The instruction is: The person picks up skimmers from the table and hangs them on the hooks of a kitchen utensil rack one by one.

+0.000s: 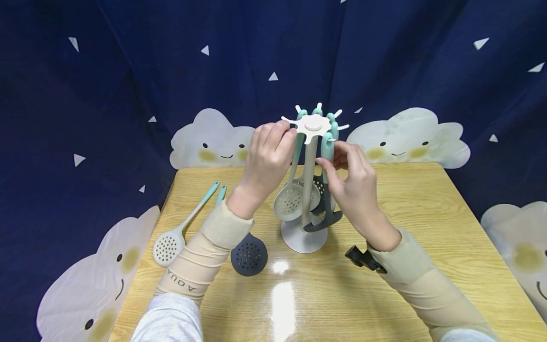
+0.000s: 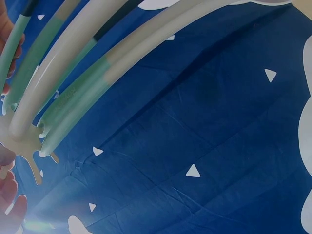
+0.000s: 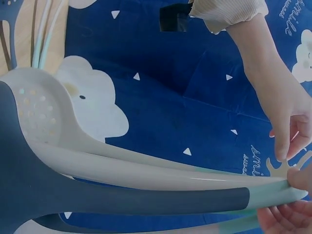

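Observation:
A white utensil rack (image 1: 313,124) stands on a round base, with several teal-handled utensils hung from its hooks. My left hand (image 1: 271,147) pinches a hook at the left of the rack's top, also visible in the left wrist view. On the right side, my right hand (image 1: 354,180) holds the teal handle of a dark turner (image 1: 328,202) between thumb and fingers. The handle's top end sits at a hook. In the right wrist view the turner (image 3: 161,197) crosses in front of the pole. A pale skimmer (image 1: 289,203) hangs at the left; utensils behind are partly hidden.
Left of the rack, a pale skimmer (image 1: 167,247) and a dark skimmer (image 1: 249,256) lie on the wooden table (image 1: 410,209). My left forearm covers part of the dark one's handle. A dark blue curtain (image 1: 256,42) with clouds and triangles hangs behind the table.

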Motion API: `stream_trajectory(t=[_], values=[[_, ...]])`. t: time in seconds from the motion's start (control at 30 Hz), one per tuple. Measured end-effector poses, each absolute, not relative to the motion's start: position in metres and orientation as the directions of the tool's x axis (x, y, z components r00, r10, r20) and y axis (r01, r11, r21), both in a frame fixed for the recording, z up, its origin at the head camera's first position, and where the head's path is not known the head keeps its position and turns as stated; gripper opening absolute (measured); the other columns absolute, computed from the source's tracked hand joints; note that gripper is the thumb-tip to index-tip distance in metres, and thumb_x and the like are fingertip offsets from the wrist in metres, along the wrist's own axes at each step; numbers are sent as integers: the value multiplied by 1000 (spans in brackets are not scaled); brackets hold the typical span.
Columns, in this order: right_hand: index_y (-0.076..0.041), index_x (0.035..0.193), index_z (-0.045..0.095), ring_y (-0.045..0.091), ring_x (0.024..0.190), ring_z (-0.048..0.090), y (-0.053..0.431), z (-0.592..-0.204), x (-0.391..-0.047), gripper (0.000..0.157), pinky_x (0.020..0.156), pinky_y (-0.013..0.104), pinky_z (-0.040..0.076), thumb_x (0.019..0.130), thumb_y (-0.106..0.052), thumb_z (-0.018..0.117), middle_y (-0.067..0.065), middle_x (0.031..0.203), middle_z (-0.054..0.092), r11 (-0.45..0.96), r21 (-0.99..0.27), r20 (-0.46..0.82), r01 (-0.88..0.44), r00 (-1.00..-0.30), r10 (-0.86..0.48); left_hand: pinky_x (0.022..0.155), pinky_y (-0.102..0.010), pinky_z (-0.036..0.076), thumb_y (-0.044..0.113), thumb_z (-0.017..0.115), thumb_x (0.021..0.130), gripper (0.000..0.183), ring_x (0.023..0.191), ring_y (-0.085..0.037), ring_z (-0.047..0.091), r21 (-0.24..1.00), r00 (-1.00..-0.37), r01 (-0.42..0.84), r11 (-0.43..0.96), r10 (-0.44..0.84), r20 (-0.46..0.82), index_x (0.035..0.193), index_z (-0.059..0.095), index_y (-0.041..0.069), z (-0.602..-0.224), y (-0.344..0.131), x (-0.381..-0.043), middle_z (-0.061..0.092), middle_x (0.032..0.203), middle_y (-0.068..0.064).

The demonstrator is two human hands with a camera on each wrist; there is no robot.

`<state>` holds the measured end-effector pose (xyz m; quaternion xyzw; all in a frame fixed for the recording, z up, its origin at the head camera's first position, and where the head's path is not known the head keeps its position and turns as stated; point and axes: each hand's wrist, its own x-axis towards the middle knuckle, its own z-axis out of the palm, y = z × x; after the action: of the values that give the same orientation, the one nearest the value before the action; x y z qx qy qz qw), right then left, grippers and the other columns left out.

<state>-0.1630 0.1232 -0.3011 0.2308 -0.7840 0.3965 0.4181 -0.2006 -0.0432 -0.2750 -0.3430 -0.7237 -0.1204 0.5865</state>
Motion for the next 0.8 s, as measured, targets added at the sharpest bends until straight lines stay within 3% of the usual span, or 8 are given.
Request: stream_trajectory(t=[0.3, 0.6, 0.8], values=[[9, 97, 59, 25, 69, 60, 131, -290, -158, 21, 68, 20, 48, 81, -2, 65, 17, 81, 60, 597, -383, 857, -705, -512, -55, 72, -33, 43, -2, 54, 85, 6, 80, -26, 50, -217, -90, 634, 742, 350, 932, 87, 59, -1, -275, -43, -200, 56, 89, -11], [6, 99, 60, 36, 83, 52, 148, -268, -166, 18, 77, 40, 41, 81, 0, 60, 21, 92, 57, 671, -130, 925, -730, -334, -184, 72, -33, 43, -2, 54, 85, 6, 80, -26, 50, -217, -92, 637, 739, 352, 932, 87, 59, -1, -275, -43, -199, 56, 90, -11], [3, 100, 60, 38, 87, 51, 158, -258, -180, 23, 72, 46, 39, 77, 5, 62, 21, 97, 57, 706, 14, 921, -708, -266, -284, 72, -33, 43, -3, 53, 86, 7, 80, -26, 50, -217, -92, 641, 736, 355, 930, 86, 59, -1, -275, -43, -200, 56, 89, -11]])
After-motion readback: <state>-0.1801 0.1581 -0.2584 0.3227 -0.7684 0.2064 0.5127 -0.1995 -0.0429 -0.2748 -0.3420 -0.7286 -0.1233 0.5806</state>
